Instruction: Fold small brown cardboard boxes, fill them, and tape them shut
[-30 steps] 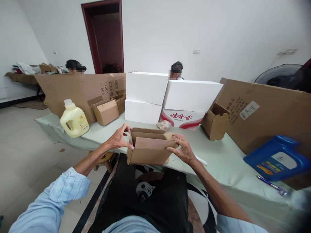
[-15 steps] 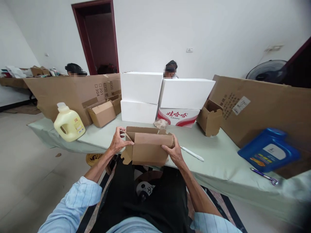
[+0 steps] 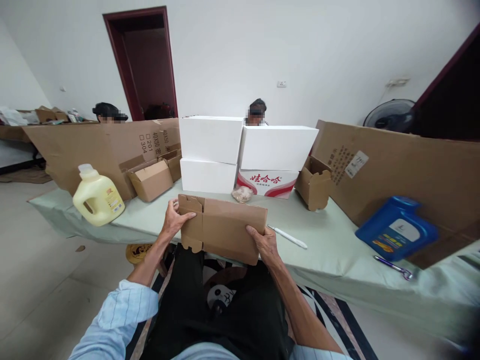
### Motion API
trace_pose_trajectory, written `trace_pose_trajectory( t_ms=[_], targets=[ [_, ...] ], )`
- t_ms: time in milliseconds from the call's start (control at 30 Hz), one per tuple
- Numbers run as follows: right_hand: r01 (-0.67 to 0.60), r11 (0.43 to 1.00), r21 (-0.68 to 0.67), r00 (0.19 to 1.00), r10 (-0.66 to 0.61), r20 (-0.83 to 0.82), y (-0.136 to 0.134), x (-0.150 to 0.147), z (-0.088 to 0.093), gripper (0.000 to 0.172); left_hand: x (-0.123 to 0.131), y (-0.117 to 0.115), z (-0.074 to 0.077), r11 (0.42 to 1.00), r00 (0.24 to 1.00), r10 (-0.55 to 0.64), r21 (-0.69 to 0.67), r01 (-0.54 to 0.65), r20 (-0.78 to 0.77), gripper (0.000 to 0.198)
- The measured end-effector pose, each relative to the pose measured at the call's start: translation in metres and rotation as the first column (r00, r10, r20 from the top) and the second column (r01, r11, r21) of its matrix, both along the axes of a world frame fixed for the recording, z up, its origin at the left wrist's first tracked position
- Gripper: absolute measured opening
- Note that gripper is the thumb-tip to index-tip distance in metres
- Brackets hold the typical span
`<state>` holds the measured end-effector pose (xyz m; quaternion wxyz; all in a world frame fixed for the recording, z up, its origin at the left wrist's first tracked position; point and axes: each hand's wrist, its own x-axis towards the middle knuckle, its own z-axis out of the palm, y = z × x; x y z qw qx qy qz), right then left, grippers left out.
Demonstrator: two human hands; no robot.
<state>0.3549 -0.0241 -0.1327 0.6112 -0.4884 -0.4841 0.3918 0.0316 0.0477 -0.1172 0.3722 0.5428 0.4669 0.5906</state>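
Before me the carton (image 3: 225,230) stood at the table's (image 3: 330,255) near edge, boxes (image 3: 210,140) behind it, a jug (image 3: 96,196) to its left, a pen (image 3: 288,237) to its right.

Both arms reach forward, forearms bare, pale blue sleeves pushed to the elbows. Left hand (image 3: 173,220) is raised and clamped, thumb across the near side. Right hand (image 3: 262,242) sits slightly lower, likewise clamped.

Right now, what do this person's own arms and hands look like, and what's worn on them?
The left hand and right hand are bare: no gloves, no ring or watch showing. Forearms are uncovered. The left sleeve is light blue with thin darker stripes, pushed up near the elbow; the right sleeve, barely in view, matches.
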Motion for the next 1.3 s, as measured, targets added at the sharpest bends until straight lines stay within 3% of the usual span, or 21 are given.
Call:
trace_pose_trajectory(
  t_ms=[67, 133, 233, 433, 567, 667, 733, 767, 833, 900, 967, 1033, 1167, 1300],
  targets=[
    [0.008, 1.0, 0.011, 1.0, -0.008, -0.028, -0.004, -0.001, 0.004, 0.065, -0.003, -0.006, -0.002, 0.988, 0.991, -0.126, -0.085, 0.13, 0.054, 0.091],
    [0.001, 1.0, 0.025, 0.999, 0.0, -0.037, -0.009, 0.0, 0.008, 0.065, -0.006, -0.012, -0.005, 0.977, 0.984, -0.172, -0.116, 0.177, 0.053, 0.081],
    [-0.049, 0.998, 0.041, 0.999, 0.05, -0.009, -0.023, 0.003, 0.015, 0.062, -0.014, -0.015, -0.012, 0.98, 0.987, -0.139, -0.13, 0.148, 0.075, 0.077],
    [-0.36, 0.933, 0.001, 0.9, 0.347, 0.263, -0.061, 0.018, 0.02, 0.051, -0.023, -0.006, -0.009, 0.987, 0.994, -0.103, -0.12, 0.105, 0.02, 0.075],
    [-0.355, 0.932, -0.071, 0.864, 0.356, 0.355, -0.081, 0.032, 0.023, 0.05, -0.002, -0.003, 0.003, 0.983, 0.987, -0.161, -0.094, 0.158, -0.026, 0.079],
    [-0.199, 0.98, 0.013, 0.897, 0.177, 0.404, -0.094, 0.055, 0.033, 0.047, 0.015, 0.003, 0.008, 0.988, 0.983, -0.153, -0.005, 0.153, -0.104, 0.079],
    [0.023, 0.991, 0.13, 0.908, -0.075, 0.412, -0.101, 0.082, 0.043, 0.046, 0.021, 0.007, 0.005, 0.993, 0.972, -0.105, 0.035, 0.115, -0.21, 0.075],
    [0.168, 0.967, 0.194, 0.883, -0.235, 0.408, -0.103, 0.099, 0.049, 0.047, 0.021, 0.008, 0.001, 0.995, 0.959, -0.083, 0.038, 0.097, -0.271, 0.071],
    [0.449, 0.836, 0.314, 0.726, -0.547, 0.417, -0.104, 0.139, 0.063, 0.052, 0.019, 0.011, -0.013, 0.996, 0.926, -0.067, 0.029, 0.084, -0.372, 0.063],
    [0.619, 0.664, 0.42, 0.482, -0.743, 0.465, -0.1, 0.181, 0.077, 0.05, 0.015, 0.011, -0.03, 0.996, 0.9, -0.07, 0.015, 0.085, -0.431, 0.058],
    [0.703, 0.547, 0.454, 0.255, -0.791, 0.556, -0.09, 0.219, 0.089, 0.044, 0.013, 0.011, -0.048, 0.996, 0.883, -0.076, 0.002, 0.087, -0.462, 0.055],
    [0.749, 0.494, 0.441, 0.133, -0.765, 0.63, -0.075, 0.249, 0.099, 0.037, 0.012, 0.011, -0.063, 0.997, 0.871, -0.076, -0.009, 0.082, -0.485, 0.052],
    [0.802, 0.477, 0.36, 0.094, -0.695, 0.712, -0.034, 0.289, 0.101, 0.033, 0.014, 0.013, -0.083, 0.997, 0.822, -0.072, -0.036, 0.063, -0.564, 0.047],
    [0.849, 0.466, 0.248, 0.091, -0.592, 0.801, 0.009, 0.313, 0.08, 0.035, 0.017, 0.016, -0.098, 0.999, 0.737, -0.034, -0.015, 0.033, -0.675, 0.042]
  ],
)
